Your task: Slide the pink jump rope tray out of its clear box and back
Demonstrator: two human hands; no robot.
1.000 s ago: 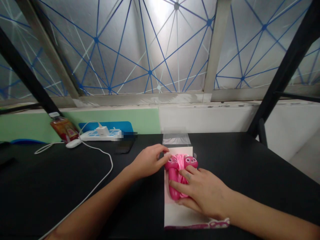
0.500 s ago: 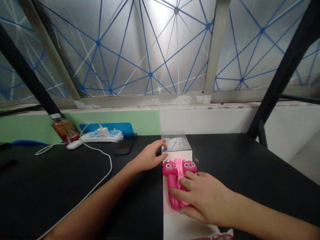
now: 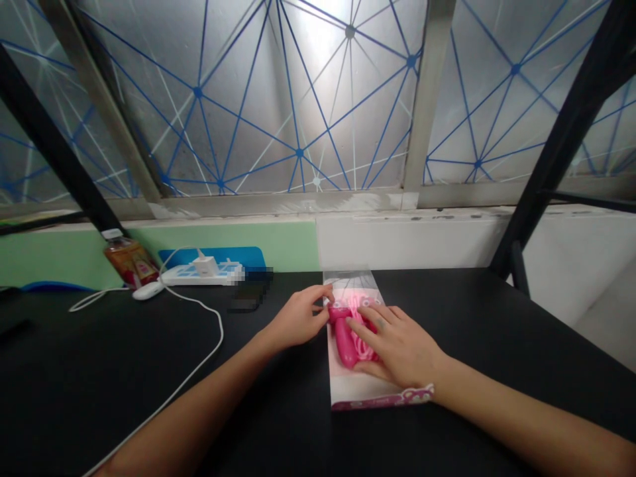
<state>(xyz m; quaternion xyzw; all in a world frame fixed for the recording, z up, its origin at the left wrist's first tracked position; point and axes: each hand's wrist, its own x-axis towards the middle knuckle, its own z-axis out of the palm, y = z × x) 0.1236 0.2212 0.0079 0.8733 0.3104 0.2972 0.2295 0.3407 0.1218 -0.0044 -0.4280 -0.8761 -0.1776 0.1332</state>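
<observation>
"So, where's the pink animal-headed skipping rope [image 3: 346,344]?"

"On a pale rectangular card [image 3: 350,385], toward the back edge of the black table [image 3: 472,315]."

"And the hands?"

"The right hand [image 3: 405,346] lies spread over the rope; the left hand [image 3: 299,318], half-curled, is at the card's left edge, by a clear plastic sleeve [image 3: 350,278]. Whether it grips that, I can't tell."

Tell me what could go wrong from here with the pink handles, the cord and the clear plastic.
The clear plastic looks thin and could crease or tear near the left hand. The right hand lies across the pink handles and cord, so pressure there might shift them on the card. The white cable runs close beside the left forearm and could get snagged.
</observation>
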